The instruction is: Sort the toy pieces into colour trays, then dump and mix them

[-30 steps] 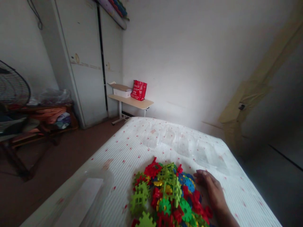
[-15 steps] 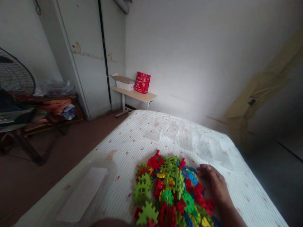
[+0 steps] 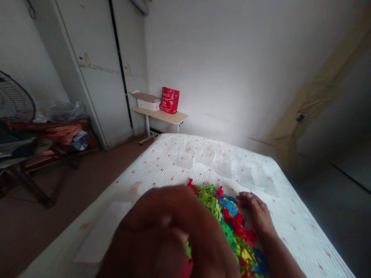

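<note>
A heap of plastic building pieces point(image 3: 211, 199) in red, green, blue and yellow lies on the bed, some shaped like toothed discs, others like lattices. My left hand point(image 3: 174, 227) looms blurred and very near the camera, with bent fingers, in front of the heap's left part. Whether anything is in it cannot be made out. Along the heap's right edge, my right hand point(image 3: 259, 214) rests on its side on the sheet, fingers loosely bent and apart, with no piece visible in it.
Several clear plastic containers point(image 3: 226, 164) lie farther back on the striped sheet point(image 3: 162, 158). A flat white rectangle point(image 3: 102, 231) is at the left. Beyond the bed stand a small table point(image 3: 165, 115) with a red bag point(image 3: 169, 100) and white box point(image 3: 148, 104), and a fan point(image 3: 14, 100).
My left hand has risen from the bottom edge into the foreground, covering the heap's left part. My right hand stays beside the heap. The view has shifted slightly.
</note>
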Demonstrator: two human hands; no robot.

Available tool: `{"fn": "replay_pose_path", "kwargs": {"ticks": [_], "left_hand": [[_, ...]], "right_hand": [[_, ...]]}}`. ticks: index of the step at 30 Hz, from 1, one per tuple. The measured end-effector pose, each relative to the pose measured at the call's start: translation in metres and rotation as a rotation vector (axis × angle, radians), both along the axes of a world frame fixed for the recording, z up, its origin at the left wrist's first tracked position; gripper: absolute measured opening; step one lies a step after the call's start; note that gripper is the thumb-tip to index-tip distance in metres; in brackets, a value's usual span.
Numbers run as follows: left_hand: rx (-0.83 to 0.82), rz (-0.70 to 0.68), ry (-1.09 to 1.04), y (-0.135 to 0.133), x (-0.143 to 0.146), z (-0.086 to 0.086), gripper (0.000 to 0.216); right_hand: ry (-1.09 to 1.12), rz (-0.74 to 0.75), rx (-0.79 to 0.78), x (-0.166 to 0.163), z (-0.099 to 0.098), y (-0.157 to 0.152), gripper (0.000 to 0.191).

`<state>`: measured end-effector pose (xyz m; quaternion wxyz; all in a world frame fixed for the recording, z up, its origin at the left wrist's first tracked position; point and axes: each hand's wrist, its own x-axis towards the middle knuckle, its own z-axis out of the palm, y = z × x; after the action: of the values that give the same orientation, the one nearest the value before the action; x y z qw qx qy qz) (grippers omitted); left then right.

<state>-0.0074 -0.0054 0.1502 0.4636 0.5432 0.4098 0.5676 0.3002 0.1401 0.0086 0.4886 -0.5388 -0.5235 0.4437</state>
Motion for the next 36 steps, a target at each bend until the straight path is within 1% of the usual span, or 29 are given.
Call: {"fn": "replay_pose_path", "kwargs": {"ticks": [2,3,4,6,8,9,10,12,13,16,18,21,24,26,30,33,36], "left_hand": [[0.113,-0.126,0.087,0.023,0.019,0.005,0.039],[0.169,-0.158,0.197,0.033,0.025,0.003,0.036],[0.201,-0.155,0.353,0.042,0.030,-0.002,0.035],[0.249,-0.096,0.683,0.055,0.034,-0.021,0.047],[0.208,-0.111,0.888,0.061,0.034,-0.048,0.071],[0.181,-0.141,0.949,0.061,0.035,-0.061,0.080],[0.159,-0.162,0.994,0.061,0.036,-0.074,0.083],[0.131,-0.180,1.060,0.059,0.040,-0.094,0.083],[0.126,-0.167,1.080,0.058,0.042,-0.101,0.077],[0.142,-0.104,1.105,0.060,0.044,-0.114,0.063],[0.169,-0.066,1.099,0.063,0.042,-0.118,0.049],[0.198,-0.027,1.084,0.069,0.037,-0.121,0.026],[0.214,-0.016,1.066,0.070,0.036,-0.122,0.021],[0.223,-0.014,1.042,0.069,0.036,-0.121,0.022],[0.223,-0.017,0.945,0.069,0.035,-0.121,0.023],[0.188,0.029,0.813,0.071,0.031,-0.120,0.025],[0.128,0.077,0.701,0.073,0.029,-0.117,0.029]], "right_hand": [[-0.018,0.086,-0.014,-0.003,0.008,-0.005,0.041],[-0.042,0.156,-0.029,-0.005,0.012,-0.009,0.040],[-0.076,0.232,-0.043,-0.005,0.015,-0.013,0.040],[-0.172,0.363,-0.035,-0.004,0.019,-0.022,0.041],[-0.272,0.436,0.025,-0.003,0.020,-0.031,0.047],[-0.310,0.455,0.058,-0.002,0.019,-0.035,0.049],[-0.334,0.468,0.083,-0.003,0.019,-0.040,0.050],[-0.325,0.468,0.104,-0.005,0.019,-0.046,0.045],[-0.292,0.458,0.094,-0.007,0.020,-0.049,0.041],[-0.127,0.361,0.024,-0.013,0.022,-0.052,0.035],[-0.024,0.243,-0.013,-0.014,0.021,-0.050,0.035],[0.085,0.064,-0.028,-0.011,0.014,-0.044,0.034],[0.163,-0.037,-0.038,-0.006,0.007,-0.039,0.032],[0.176,-0.041,-0.044,-0.004,0.005,-0.038,0.030],[0.114,0.019,-0.031,-0.005,0.005,-0.039,0.029],[0.101,0.059,-0.009,-0.006,0.003,-0.039,0.028],[0.116,0.067,-0.013,-0.004,0.000,-0.037,0.028]]}}
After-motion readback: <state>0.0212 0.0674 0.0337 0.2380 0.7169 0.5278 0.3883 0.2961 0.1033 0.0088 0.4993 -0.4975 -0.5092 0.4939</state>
